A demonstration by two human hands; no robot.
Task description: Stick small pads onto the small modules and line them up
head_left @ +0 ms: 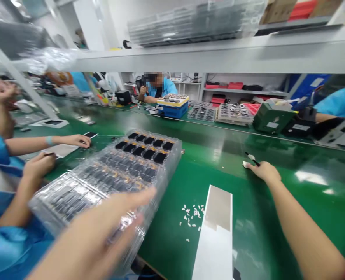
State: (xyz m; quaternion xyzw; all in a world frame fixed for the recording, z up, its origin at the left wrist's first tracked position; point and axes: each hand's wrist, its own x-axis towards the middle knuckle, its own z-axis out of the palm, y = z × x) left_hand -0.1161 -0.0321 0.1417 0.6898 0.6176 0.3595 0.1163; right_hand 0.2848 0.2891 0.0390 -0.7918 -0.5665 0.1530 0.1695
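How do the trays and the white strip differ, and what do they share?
The trays are clear plastic; the white strip is opaque, with a greyish patch. The trays form a wide, thick stack; the white strip is narrow and flat. The trays hold dark parts; the white strip holds none. Both rest on the green table.

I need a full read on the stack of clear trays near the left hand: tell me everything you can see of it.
The tray stack looks like thin, glossy clear plastic, its side showing many layers. Rows of dark rectangular pieces with orange parts sit in its upper face; the two far rows look blackest, nearer ones greyer. It lies on the green table, stretching forward. The blurred left hand covers its near right part; whether they touch is unclear.
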